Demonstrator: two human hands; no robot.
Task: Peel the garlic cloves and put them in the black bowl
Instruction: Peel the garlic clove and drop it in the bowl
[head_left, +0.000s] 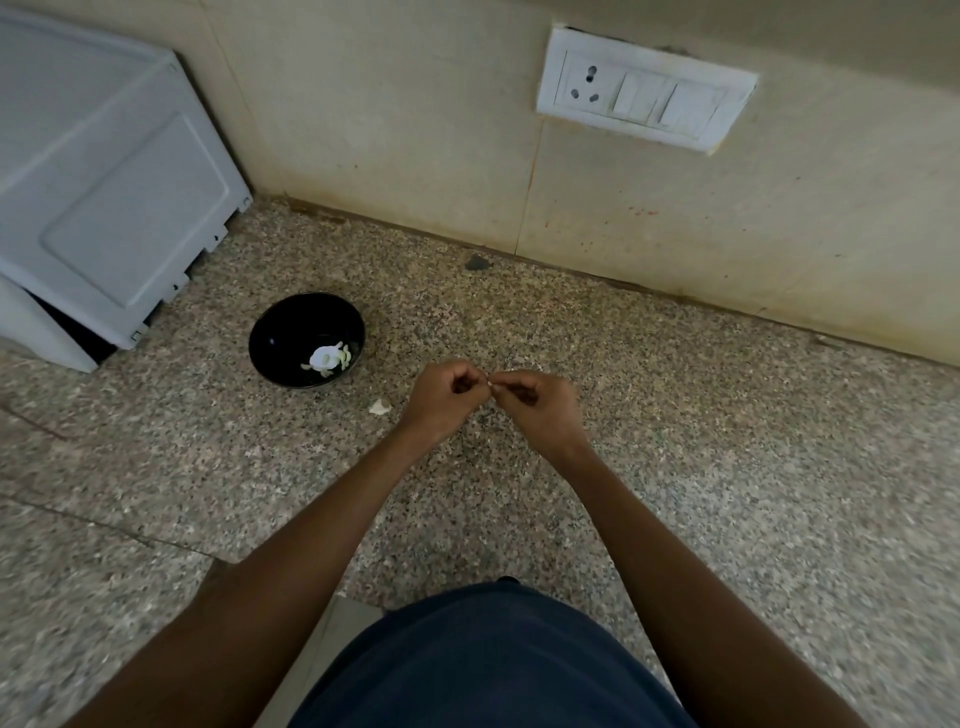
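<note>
Black bowl (291, 338) upright, peeled cloves (328, 358) inside

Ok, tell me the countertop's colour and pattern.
The countertop is speckled granite, grey-brown with dark flecks, seen in the head view.

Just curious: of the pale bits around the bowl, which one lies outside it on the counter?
The small pale scrap lying between the black bowl and the left hand; the rest sit inside the bowl.
</note>
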